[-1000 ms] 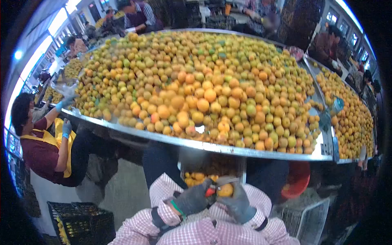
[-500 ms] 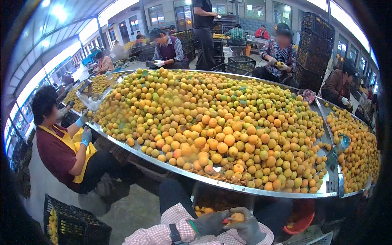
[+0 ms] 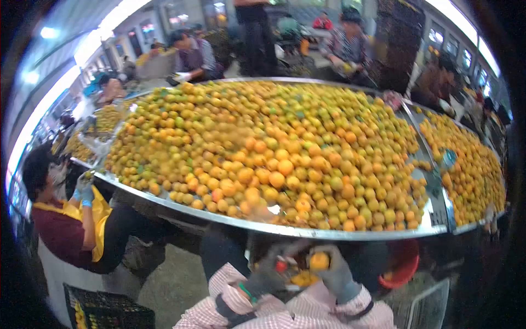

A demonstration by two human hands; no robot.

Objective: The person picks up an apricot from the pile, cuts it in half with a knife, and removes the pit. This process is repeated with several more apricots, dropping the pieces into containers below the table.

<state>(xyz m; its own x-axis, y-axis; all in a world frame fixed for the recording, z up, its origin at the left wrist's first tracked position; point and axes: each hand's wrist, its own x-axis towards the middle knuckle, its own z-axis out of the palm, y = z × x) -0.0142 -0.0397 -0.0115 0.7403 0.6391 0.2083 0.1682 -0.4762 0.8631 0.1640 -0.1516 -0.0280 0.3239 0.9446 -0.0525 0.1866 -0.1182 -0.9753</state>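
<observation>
My left hand (image 3: 266, 274), in a grey glove, is closed around a small red object (image 3: 281, 266); its kind is too blurred to tell. To its right, my gloved right hand (image 3: 338, 274) grips an orange apricot (image 3: 319, 261) with the fingers wrapped round its side. The two hands are apart, above my lap. Below and between them lie several apricots (image 3: 304, 278) in a container whose sides are mostly hidden. In front stands a metal-edged table (image 3: 350, 236) heaped with yellow-orange apricots (image 3: 279, 180).
A red basin (image 3: 402, 266) stands low on the right, beside a pale crate (image 3: 430, 304). At lower left is a black crate (image 3: 118, 312) holding some fruit. A person in a yellow apron (image 3: 98, 219) sits at the left; others sit across the table.
My hands have moved apart and up in the view; the red object has come away from the apricot. The whole view has shifted, and the person at left has drawn their hands together.
</observation>
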